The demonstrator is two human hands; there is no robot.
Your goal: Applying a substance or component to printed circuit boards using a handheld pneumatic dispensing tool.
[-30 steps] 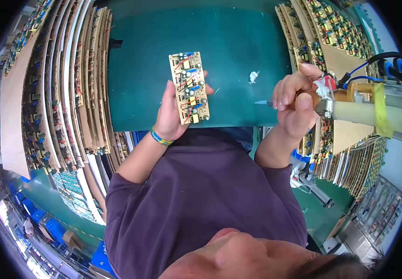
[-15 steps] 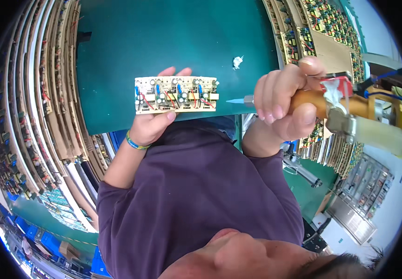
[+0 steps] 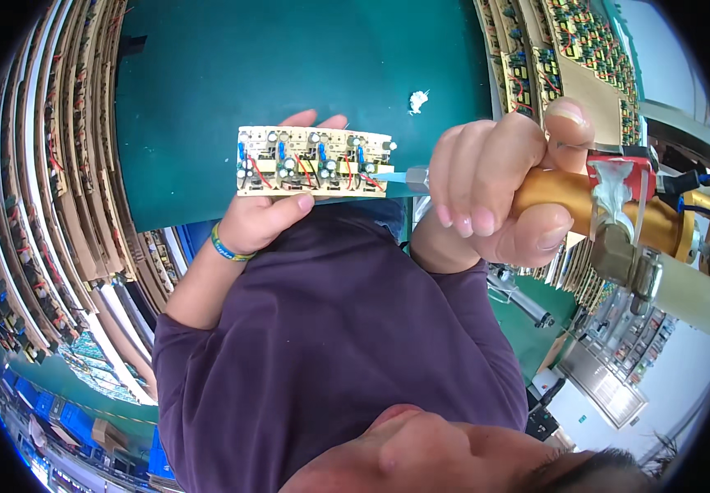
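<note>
My left hand [image 3: 266, 215] grips a pale circuit board panel [image 3: 314, 187], its thumb along the near edge and fingers showing beyond the far edge. The panel carries repeated groups of capacitors, blue parts, yellow parts and red wires. In my right hand [image 3: 495, 185] is a gold-bodied glue dispenser [image 3: 554, 200] with a light blue tapered nozzle [image 3: 396, 177]. The fingers wrap round its barrel. The nozzle points left, and its tip lies over the panel's right end by a red wire. Whether the tip touches a part, I cannot tell.
Beneath lies a green work surface [image 3: 289, 66], with a white blob [image 3: 418, 101] toward its right. Cardboard-layered stacks of boards [image 3: 84, 148] line the left; more boards [image 3: 589, 57] stand at far right. A pale hose [image 3: 684, 300] and blue wires [image 3: 708, 178] trail from the dispenser.
The dispenser has moved left, bringing its nozzle tip from beside the panel to over its right end. The panel has shifted slightly away from me and stays in my left hand.
</note>
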